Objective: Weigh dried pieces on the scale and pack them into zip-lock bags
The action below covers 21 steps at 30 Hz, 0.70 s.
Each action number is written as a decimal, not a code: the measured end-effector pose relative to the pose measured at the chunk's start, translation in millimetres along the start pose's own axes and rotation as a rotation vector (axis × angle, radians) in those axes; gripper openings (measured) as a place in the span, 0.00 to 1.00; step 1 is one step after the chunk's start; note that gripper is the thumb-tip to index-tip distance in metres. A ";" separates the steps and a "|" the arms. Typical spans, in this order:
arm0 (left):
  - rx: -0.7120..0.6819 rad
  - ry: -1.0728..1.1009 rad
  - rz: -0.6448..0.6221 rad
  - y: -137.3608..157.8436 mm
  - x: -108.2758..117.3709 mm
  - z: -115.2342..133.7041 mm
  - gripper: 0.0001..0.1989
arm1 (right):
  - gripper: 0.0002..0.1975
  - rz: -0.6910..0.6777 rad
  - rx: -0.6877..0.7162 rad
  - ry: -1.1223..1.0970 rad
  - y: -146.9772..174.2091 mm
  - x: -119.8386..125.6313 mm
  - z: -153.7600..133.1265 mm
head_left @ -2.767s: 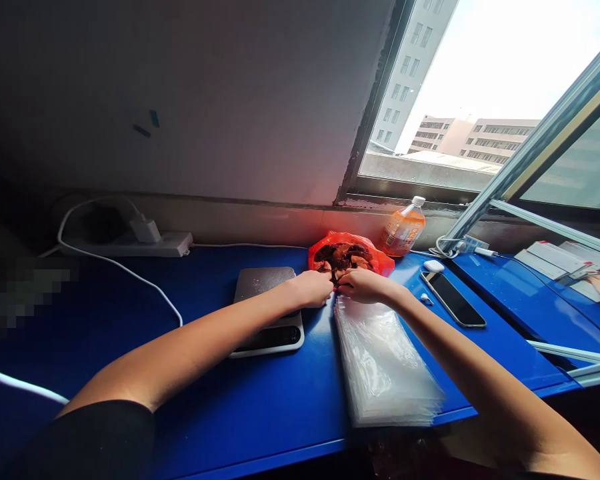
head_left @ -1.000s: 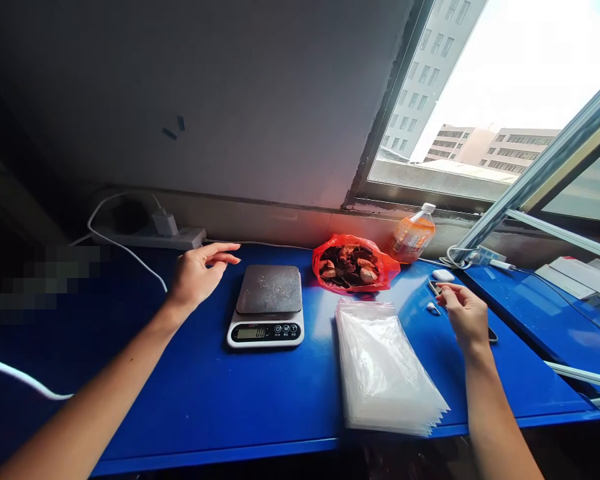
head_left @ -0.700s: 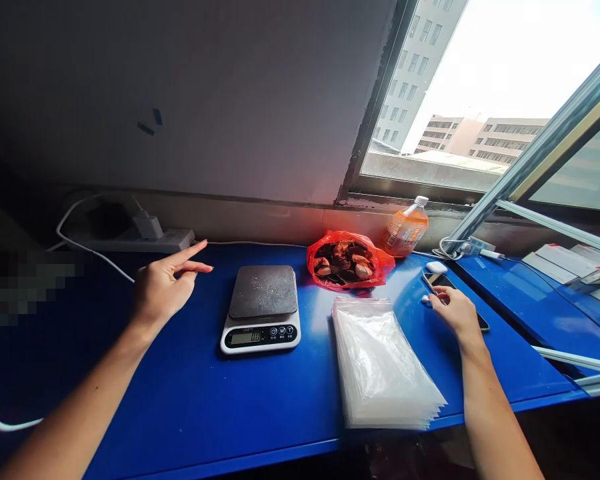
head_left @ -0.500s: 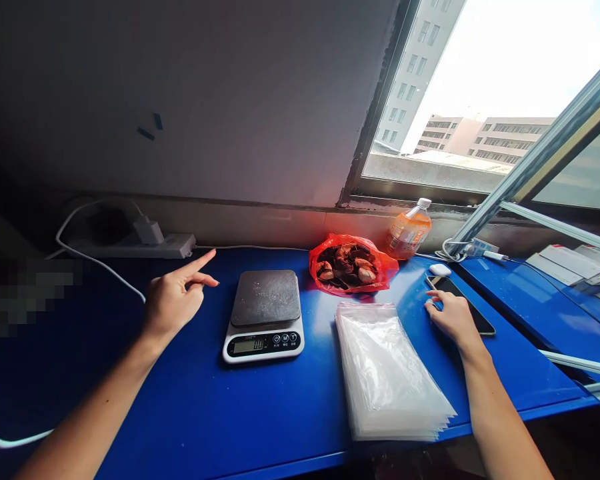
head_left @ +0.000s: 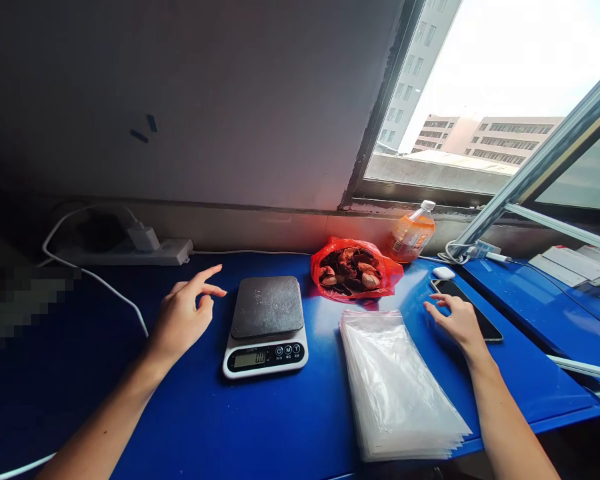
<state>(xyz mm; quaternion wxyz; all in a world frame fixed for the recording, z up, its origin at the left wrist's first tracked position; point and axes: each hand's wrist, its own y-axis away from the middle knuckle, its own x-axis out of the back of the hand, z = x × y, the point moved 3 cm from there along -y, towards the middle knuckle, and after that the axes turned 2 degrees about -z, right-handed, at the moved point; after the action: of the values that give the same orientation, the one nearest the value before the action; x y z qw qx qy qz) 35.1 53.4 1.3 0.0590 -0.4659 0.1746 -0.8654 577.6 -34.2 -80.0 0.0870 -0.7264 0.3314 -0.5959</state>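
Note:
My left hand (head_left: 184, 317) hovers left of the kitchen scale (head_left: 267, 327), its fingers apart and holding nothing. The scale has a dark, speckled square plate, and its display reads 0.0. My right hand (head_left: 455, 321) is over the blue table beside a dark phone (head_left: 480, 319), fingers apart and bare; whether it touches the phone I cannot tell. Between my hands lies a stack of clear plastic zip bags (head_left: 395, 387). Behind the stack, a red plastic bag (head_left: 397, 275) stands open, filled with dark brown dried pieces (head_left: 349, 268).
An orange drink bottle (head_left: 413, 233) stands by the window. A white earbud case (head_left: 444, 273) sits behind the phone. At the back left is a power strip (head_left: 175, 252) with a plug and white cable (head_left: 113, 288). White boxes (head_left: 575, 263) lie beyond the metal frame (head_left: 485, 213) at right.
My left hand has moved slightly right, toward the scale, and its fingers have spread more. My right hand has shifted little. The view has tilted slightly; the objects lie where they were.

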 end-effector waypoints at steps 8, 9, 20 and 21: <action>0.152 0.093 -0.039 -15.0 -36.5 -46.0 0.19 | 0.14 -0.053 0.275 -0.125 -22.5 43.0 -117.5; 0.132 0.096 -0.040 -14.9 -37.6 -45.9 0.19 | 0.13 -0.154 0.386 -0.116 -28.7 40.6 -142.2; 0.062 0.086 -0.082 -8.4 -39.9 -40.6 0.17 | 0.12 -0.501 0.701 0.252 -68.0 -13.6 -231.1; 0.062 0.091 -0.085 -8.2 -40.3 -40.2 0.17 | 0.12 -0.510 0.706 0.251 -68.8 -14.8 -230.2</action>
<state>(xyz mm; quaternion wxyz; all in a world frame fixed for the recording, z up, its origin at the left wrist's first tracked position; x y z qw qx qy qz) 24.9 81.7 -47.7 0.0288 -0.4311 0.1302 -0.8924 390.1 89.0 7.2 0.1389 -0.6326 -0.0737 -0.7583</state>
